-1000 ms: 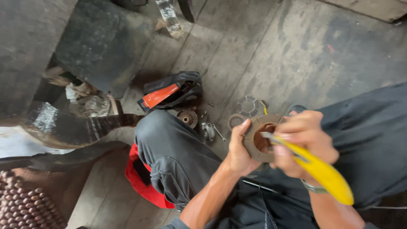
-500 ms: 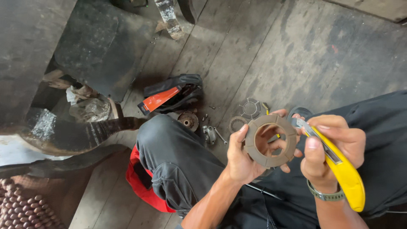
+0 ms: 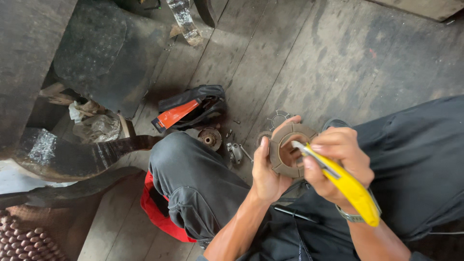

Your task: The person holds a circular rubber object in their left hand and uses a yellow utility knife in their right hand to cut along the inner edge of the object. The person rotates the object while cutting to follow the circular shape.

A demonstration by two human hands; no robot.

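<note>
My left hand point(image 3: 267, 170) grips a round brown friction disc point(image 3: 286, 151) with a large centre hole, held upright over my lap. In my right hand point(image 3: 337, 162) is a yellow utility knife point(image 3: 347, 186); its blade tip rests on the disc's inner rim. A watch sits on my right wrist. On the floor just beyond the disc lie a small round metal hub point(image 3: 210, 138), a grey metal part point(image 3: 235, 152) and a thin toothed ring point(image 3: 278, 118).
I sit on a worn wooden plank floor point(image 3: 319, 58), knees in dark trousers. A black and orange bag point(image 3: 189, 110) lies ahead of my left knee. A red stool point(image 3: 159, 212) is under my leg. Dark metal pieces point(image 3: 72, 154) and rags sit at left.
My hands came back together: the knife blade moved from beside the disc onto its inner rim. The disc shifted slightly left and down.
</note>
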